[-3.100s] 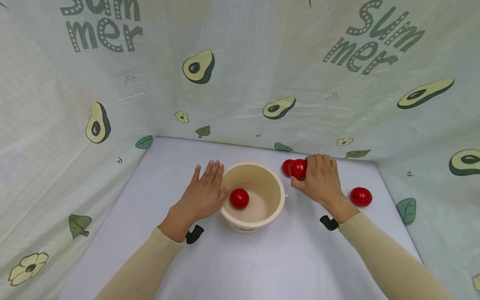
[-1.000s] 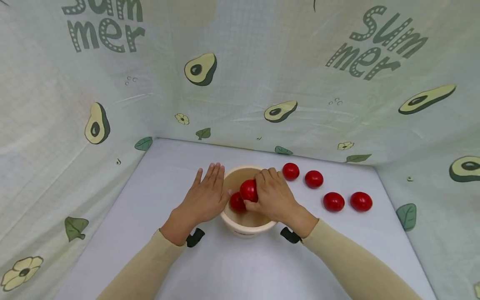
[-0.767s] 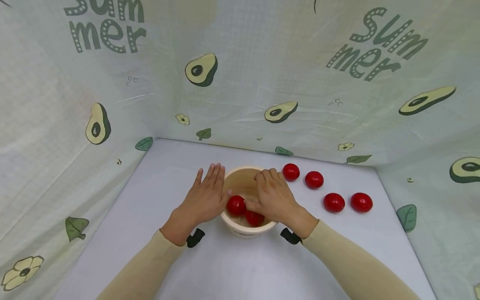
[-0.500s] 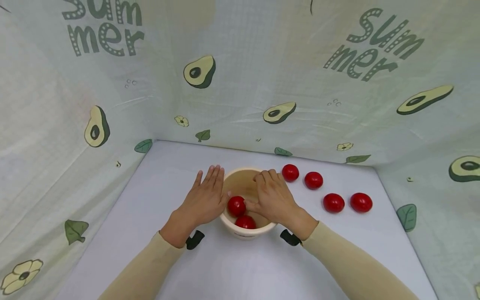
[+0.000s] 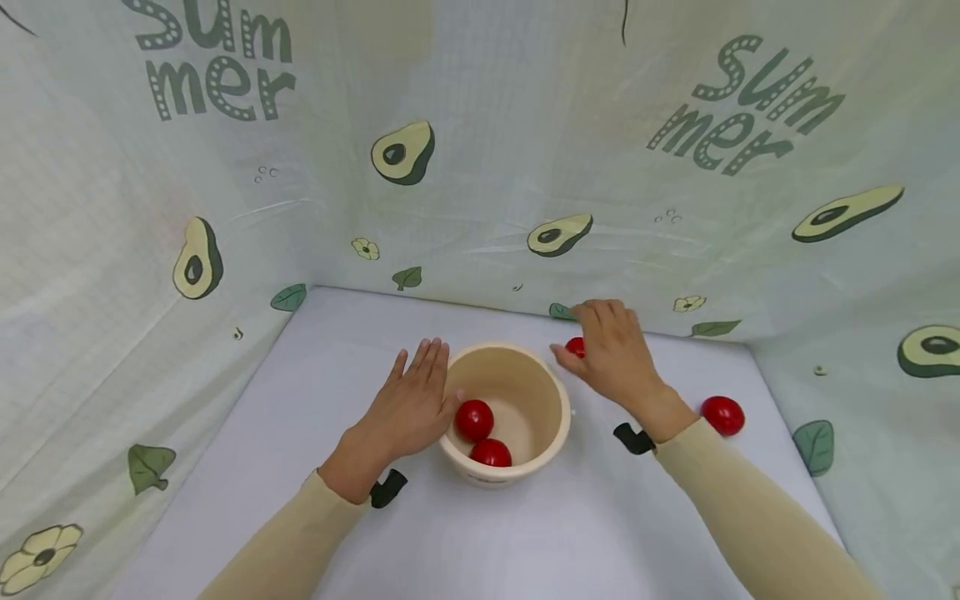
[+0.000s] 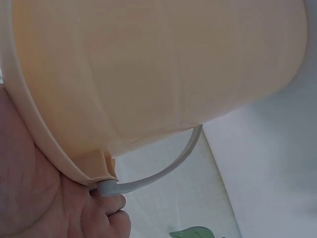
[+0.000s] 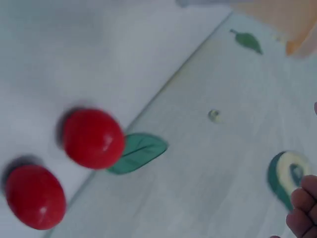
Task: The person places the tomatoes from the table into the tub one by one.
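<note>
My right hand (image 5: pixel 613 354) has left the round cream plastic bowl (image 5: pixel 552 402) and now hovers, fingers loosely spread, over a red tomato (image 5: pixel 574 346) on the table; my left hand (image 5: pixel 408 406) rests flat against the bowl, which holds two tomatoes.

"Summer" twice on backdrop cloth (image 5: pixel 480 100)
</note>
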Tool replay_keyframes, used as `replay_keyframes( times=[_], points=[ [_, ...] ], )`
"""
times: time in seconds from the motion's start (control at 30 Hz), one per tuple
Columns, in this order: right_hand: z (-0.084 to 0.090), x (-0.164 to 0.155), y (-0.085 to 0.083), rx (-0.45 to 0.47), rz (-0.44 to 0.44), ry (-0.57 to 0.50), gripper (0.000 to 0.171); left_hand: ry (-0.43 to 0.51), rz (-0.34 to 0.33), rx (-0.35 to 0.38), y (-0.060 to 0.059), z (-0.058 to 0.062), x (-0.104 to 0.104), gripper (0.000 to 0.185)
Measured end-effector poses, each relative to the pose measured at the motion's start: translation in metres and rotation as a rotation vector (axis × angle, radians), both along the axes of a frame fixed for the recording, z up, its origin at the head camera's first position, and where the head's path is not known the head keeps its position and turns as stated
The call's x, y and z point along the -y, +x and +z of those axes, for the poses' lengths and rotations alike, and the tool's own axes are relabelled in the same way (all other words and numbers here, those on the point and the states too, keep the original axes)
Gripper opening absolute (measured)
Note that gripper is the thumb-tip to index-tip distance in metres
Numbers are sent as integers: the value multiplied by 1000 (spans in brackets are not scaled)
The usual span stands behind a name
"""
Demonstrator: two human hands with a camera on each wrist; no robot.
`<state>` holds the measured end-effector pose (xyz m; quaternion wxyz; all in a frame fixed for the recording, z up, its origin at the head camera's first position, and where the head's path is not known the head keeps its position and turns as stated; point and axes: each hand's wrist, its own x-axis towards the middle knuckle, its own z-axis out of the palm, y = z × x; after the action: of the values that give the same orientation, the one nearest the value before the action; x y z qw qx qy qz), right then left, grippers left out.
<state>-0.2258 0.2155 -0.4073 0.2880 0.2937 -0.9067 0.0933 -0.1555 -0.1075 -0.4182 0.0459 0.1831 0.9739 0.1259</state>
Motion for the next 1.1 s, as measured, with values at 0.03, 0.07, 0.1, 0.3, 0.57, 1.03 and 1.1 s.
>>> replay_keyframes(
  times=[0.03, 0.07, 0.1, 0.3, 0.57, 1.03, 1.1],
  points=[
    [-3, -10, -7, 17, -32, -5, 66, 2, 0, 0, 0, 0, 0, 80],
    [-7, -18, -13, 45, -69, -3, 67, 3, 0, -2, 0, -1, 0, 81],
    [-13, -25, -18, 81, -108, 6, 68, 8, 0, -3, 0, -1, 1, 81],
    [-62, -46, -33, 286, -243, 172, 76, 24, 0, -4, 1, -2, 2, 80],
    [-92, -52, -47, 310, -279, 246, 73, 49, 2, -1, 2, -1, 1, 81],
    [-104, -50, -50, 356, -348, 170, 69, 64, -1, 12, 2, -3, -1, 81],
    [-98, -47, -49, 305, -337, 154, 67, 64, 5, 9, 3, -2, -1, 81]
  ],
)
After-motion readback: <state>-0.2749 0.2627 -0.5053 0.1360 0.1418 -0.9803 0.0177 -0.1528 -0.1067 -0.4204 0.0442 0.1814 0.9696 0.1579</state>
